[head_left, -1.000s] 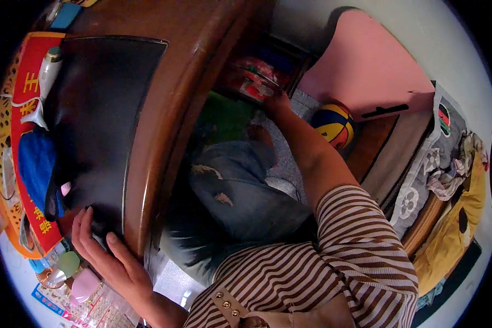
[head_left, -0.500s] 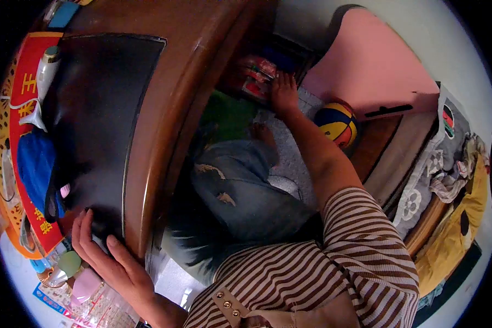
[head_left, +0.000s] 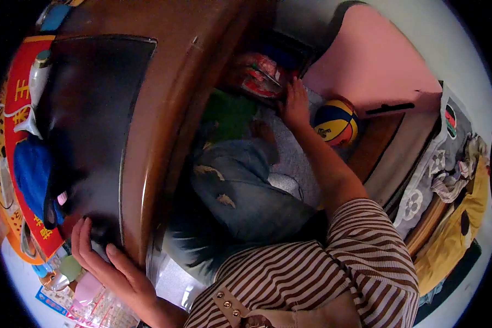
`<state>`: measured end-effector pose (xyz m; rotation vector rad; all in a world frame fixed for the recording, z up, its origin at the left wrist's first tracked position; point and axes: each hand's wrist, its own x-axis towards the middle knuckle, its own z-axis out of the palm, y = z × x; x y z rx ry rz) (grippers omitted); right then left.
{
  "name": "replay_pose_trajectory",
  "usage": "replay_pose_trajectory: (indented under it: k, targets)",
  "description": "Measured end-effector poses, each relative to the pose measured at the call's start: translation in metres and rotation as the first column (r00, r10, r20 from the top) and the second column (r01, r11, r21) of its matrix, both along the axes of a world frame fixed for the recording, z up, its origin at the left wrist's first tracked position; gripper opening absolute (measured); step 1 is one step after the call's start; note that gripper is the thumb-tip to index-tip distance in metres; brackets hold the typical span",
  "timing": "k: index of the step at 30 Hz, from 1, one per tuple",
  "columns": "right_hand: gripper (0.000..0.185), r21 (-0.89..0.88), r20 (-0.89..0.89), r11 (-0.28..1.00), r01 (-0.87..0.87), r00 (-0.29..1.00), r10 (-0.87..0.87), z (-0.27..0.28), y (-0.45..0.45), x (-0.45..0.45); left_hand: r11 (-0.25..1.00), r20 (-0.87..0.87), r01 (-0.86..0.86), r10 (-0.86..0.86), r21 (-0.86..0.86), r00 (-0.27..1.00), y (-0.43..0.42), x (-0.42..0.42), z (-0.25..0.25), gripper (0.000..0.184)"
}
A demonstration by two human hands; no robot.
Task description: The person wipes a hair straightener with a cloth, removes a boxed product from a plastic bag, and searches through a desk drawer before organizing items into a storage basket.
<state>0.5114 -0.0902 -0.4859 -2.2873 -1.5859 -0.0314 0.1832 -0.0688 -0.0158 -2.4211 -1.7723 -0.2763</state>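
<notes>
My left hand (head_left: pixel 112 270) lies on the black desktop (head_left: pixel 98 109) near its front corner, fingers stretched out and thumb apart. A dark shape sits in the shadow between thumb and fingers; I cannot make out what it is. Low under the far end of the desk, my right hand (head_left: pixel 295 106) reaches to the edge of a dark box holding red packets (head_left: pixel 262 82). Its fingers are extended and grip nothing I can see; whether they touch the box is unclear. A blue, yellow and orange basketball (head_left: pixel 336 121) rests just right of that wrist.
On the desk's left lie a red banner (head_left: pixel 22 87) with yellow characters, a white handheld device (head_left: pixel 39 79) and a blue pouch (head_left: pixel 33 172). A pink board (head_left: pixel 380 60) leans at the wall. Yellow cloth (head_left: pixel 454 229) hangs at right. The brown desk edge (head_left: pixel 164 136) separates my hands.
My right hand has drawn back slightly, down and to the right, off the red packets, exposing more of them. My left hand stays on the desk. The view has shifted a little.
</notes>
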Motion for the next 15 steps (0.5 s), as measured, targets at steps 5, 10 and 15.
replay_pose_trajectory:
  k: [5,10,15]
  targets:
    - [0.088,0.140,-0.346,0.939,0.313,0.905,-0.250,0.001,-0.002,-0.008,1.000,0.009,-0.018,0.018,0.000,1.000,0.000,0.000,0.000,0.041]
    - [0.085,-0.065,-0.673,0.894,0.444,0.642,-0.368,-0.007,0.032,-0.026,0.999,0.006,0.034,-0.034,-0.009,0.999,0.002,-0.003,0.000,0.044]
    - [0.080,0.006,-0.713,0.951,0.308,0.669,-0.212,-0.032,0.062,-0.034,1.000,0.021,0.018,-0.018,-0.006,1.000,0.001,0.000,0.001,0.040]
